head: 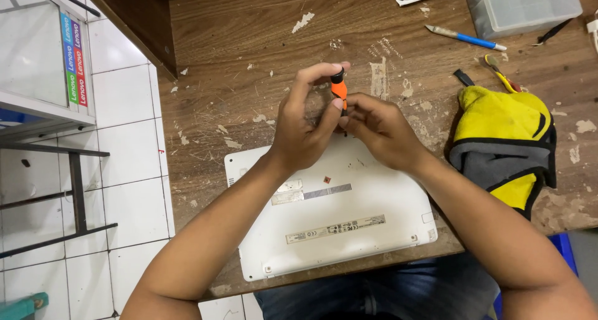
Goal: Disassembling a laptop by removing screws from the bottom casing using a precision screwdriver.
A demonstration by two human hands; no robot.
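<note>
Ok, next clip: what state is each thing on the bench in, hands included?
Left hand: closed on the small orange-and-black screwdriver.
Right hand: fingertips pinching the screwdriver's lower end.
White laptop: lid shut, lying bottom side up on the worn wooden table.
Yellow-and-grey cloth: crumpled, beside the laptop.
Blue-and-white pen: lying flat.
Clear plastic box: lying at the table's far edge; whether it is lidded is unclear.

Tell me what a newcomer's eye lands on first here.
Both hands meet mid-frame: the left hand and right hand pinch a small orange and black screwdriver. Under them a white laptop lies bottom-up at the near edge of the scuffed wooden table. To the right lies a yellow and grey cloth.
</note>
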